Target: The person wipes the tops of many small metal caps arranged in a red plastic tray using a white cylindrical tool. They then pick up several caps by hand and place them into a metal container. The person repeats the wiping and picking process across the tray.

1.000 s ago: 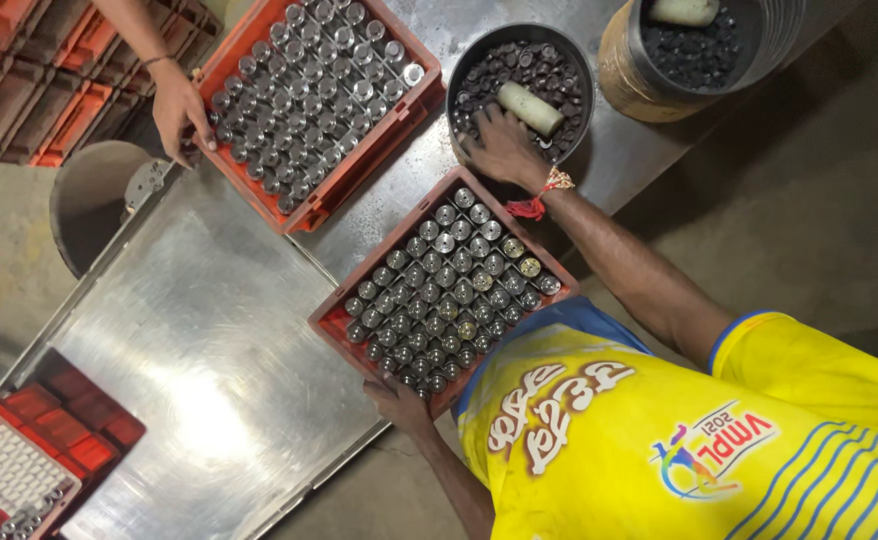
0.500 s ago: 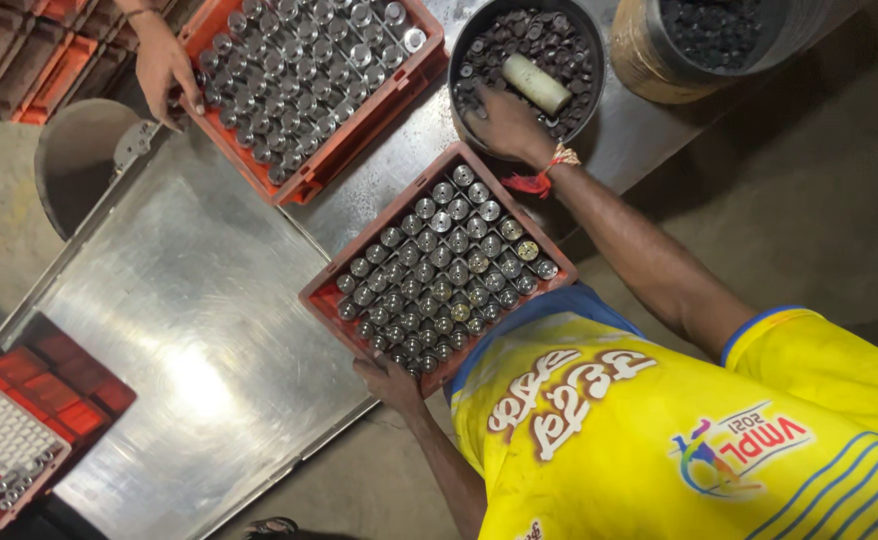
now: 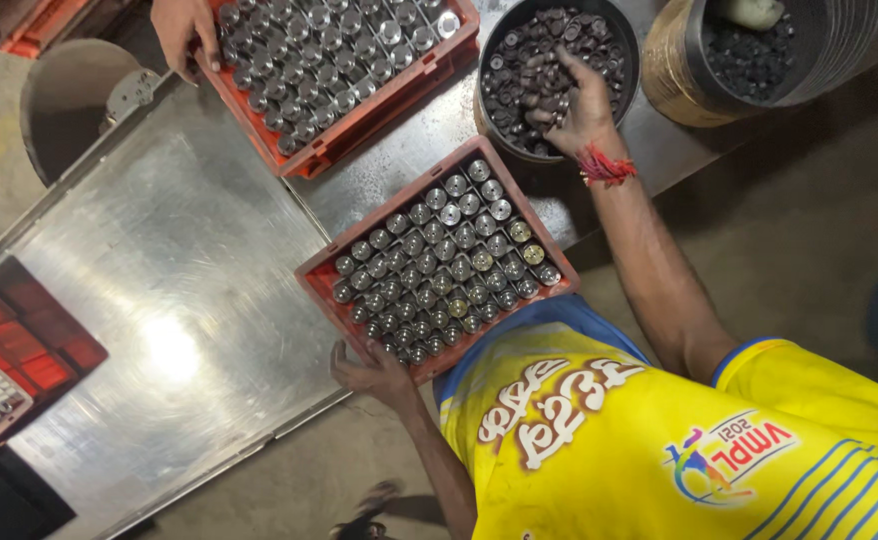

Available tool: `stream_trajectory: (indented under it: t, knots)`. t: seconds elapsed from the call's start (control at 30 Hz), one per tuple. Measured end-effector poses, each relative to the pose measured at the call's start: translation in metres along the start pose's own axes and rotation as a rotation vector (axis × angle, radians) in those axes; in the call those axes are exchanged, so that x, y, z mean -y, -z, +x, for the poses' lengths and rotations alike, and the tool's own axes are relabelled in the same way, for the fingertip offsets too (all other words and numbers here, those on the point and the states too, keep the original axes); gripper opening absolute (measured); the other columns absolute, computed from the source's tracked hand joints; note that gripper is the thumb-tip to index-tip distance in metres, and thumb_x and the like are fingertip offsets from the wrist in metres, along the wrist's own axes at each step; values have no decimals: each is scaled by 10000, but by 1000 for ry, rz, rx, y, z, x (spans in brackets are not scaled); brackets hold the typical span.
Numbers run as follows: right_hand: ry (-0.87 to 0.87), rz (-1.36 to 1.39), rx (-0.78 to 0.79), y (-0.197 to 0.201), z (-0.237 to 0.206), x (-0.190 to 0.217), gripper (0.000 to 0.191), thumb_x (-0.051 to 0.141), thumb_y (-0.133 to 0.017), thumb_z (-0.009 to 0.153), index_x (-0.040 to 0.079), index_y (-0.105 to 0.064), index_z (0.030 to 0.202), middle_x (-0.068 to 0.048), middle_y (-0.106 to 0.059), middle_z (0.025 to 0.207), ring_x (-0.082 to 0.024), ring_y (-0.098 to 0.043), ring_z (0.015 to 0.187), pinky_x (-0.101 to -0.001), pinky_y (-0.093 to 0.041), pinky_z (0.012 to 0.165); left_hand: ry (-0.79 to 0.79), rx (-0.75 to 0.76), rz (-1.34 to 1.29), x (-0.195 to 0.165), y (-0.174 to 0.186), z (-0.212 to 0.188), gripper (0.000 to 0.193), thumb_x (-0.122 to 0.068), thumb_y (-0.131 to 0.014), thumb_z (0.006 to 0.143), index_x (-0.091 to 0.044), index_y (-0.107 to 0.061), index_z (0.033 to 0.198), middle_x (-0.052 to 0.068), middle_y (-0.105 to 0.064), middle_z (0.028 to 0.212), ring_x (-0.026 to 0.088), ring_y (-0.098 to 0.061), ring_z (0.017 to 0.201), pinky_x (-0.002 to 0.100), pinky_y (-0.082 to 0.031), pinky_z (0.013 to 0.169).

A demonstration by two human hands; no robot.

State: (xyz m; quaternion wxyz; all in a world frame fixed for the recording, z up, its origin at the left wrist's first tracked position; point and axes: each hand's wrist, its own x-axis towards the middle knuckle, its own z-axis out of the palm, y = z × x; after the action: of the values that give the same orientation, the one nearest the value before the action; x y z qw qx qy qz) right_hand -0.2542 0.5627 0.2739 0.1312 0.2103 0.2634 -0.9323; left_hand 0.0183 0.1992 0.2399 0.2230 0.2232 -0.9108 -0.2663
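Reaching into a round dark bucket (image 3: 614,40) at the bench's far edge, the right hand (image 3: 574,105) has its fingers curled loosely among small dark metal parts (image 3: 524,70); whether they actually pinch one I cannot tell. A red thread (image 3: 604,168) circles that wrist. The left hand (image 3: 369,370) grips the near corner of a red crate (image 3: 311,275), fingers bent over its rim, where the crate meets the near edge of the steel bench (image 3: 169,290).

Three red crates show. This one stands diagonally near the bench's near edge, filled with upright silvery cylinders (image 3: 439,255) in tidy rows, too many to count surely. A second red crate (image 3: 359,135), equally packed, lies toward the far edge, and another person's hand (image 3: 184,30) rests on its far left corner. A third crate (image 3: 34,370), partly out of view, sits at the left edge with white pieces inside.

Two round containers stand at the far right: the dark bucket and, just beside it, a yellowish drum (image 3: 674,85) holding dark parts. The yellow shirt (image 3: 659,450) carries white lettering and a small coloured emblem.
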Motion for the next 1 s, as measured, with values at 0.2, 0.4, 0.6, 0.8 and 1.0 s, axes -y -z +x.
stream_trajectory:
  t: [0.2, 0.4, 0.6, 0.8, 1.0]
  knots:
    - [12, 140, 65, 7, -1, -2, 308, 379, -591, 1051, 88, -686, 1090, -49, -669, 948, -173, -584, 784, -260, -421, 604, 315, 291, -619, -87, -45, 34, 352, -117, -645, 954, 10, -589, 1278, 163, -576, 1313, 308, -611, 1202, 427, -530, 1051]
    - [99, 176, 51, -10, -14, -16, 292, 351, -574, 1046, 80, -679, 1067, -63, -657, 906, -184, -589, 769, -280, -440, 616, 489, 707, -795, -191, -137, 62, 464, -301, -493, 1005, -40, -611, 1369, 193, -625, 1378, 313, -590, 1287, 444, -416, 1114]
    - [252, 6, 5, -38, -47, -83, 222, 268, -536, 1043, 80, -649, 1014, -51, -670, 951, -169, -634, 867, -315, -540, 809, 622, 739, -1565, -220, -156, 66, 521, -365, -326, 1142, 0, -571, 1422, 219, -592, 1432, 295, -564, 1307, 437, -429, 1167]
    - [455, -550, 13, -91, -106, -158, 168, 158, -536, 1040, 48, -625, 951, -54, -648, 947, -152, -607, 885, -290, -508, 851, 731, 713, -1771, -163, -99, 66, 484, -280, -307, 1138, 30, -615, 1346, 191, -671, 1322, 293, -641, 1244, 431, -490, 1139]
    - [841, -1284, 168, -152, -153, -220, 90, 91, -639, 940, 2, -649, 942, -113, -634, 1011, -270, -615, 1029, -401, -499, 948, 665, 773, -2059, -87, -40, 73, 431, -200, -343, 1181, 72, -568, 1429, 174, -637, 1360, 260, -621, 1250, 354, -486, 1124]
